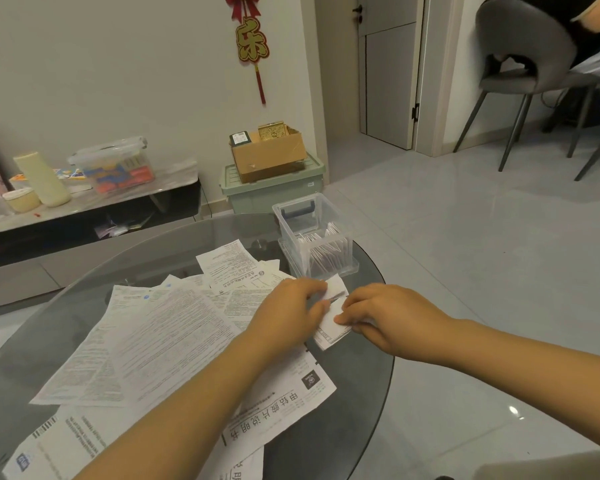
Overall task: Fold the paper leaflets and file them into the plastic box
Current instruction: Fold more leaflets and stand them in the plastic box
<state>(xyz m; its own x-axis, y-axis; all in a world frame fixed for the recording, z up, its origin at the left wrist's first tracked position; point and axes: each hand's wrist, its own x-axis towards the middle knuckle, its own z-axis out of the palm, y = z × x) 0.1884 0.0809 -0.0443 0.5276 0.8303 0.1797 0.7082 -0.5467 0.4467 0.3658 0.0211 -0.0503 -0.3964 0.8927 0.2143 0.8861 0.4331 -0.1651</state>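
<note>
Folding a small leaflet (333, 311) on the glass table (361, 375), just in front of the plastic box (314, 237). Left hand (288, 306) pins its top, right hand (385, 318) pinches the lower edge, likely setting the crease. Unfolded sheets (160, 341) wait leftward.

Paper on glass, plastic beside it.

The round table (368, 393) was smooth smoked glass, glossy with reflections. On it the leaflets (160, 327) were thin matt printed paper, creased. At the table's far edge the box (314, 237) was clear, shiny plastic, with folded paper inside.
</note>
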